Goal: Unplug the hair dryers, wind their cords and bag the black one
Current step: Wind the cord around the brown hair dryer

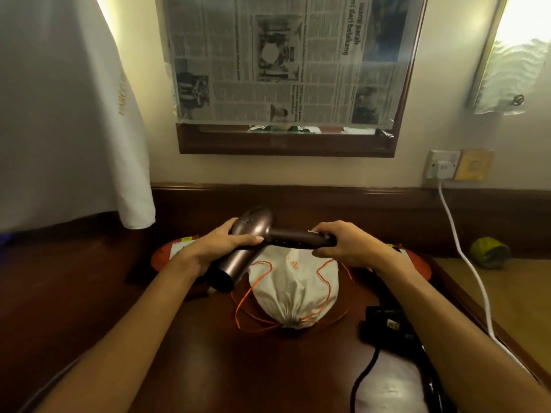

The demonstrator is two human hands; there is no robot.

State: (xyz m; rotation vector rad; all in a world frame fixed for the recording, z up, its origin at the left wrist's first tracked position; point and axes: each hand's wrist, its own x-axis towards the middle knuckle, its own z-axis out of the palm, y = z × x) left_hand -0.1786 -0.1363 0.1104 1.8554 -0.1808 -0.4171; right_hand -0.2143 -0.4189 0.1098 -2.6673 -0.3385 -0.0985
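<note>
far left, a white cloth [74,114] hangs down over the desk edge. your left hand [220,242] is curled round the barrel of the brown hair dryer [253,234], thumb across the top, nozzle end pointing down-left. dryer is held off the desk [149,308], above the white drawstring bag [293,289], which lies w/ its neck cinched toward you & orange cord looped round it. an orange tray [161,257] sits behind the bag. your right hand [343,242] grips the end of the dryer handle. under your right forearm is a black dryer [387,326] on the desk, its black cord [363,380] trailing toward you. further right, a white plug [443,166] sits in the wall socket & a white cable [465,257] runs down from it. a green object [489,251] lies far right.
</note>
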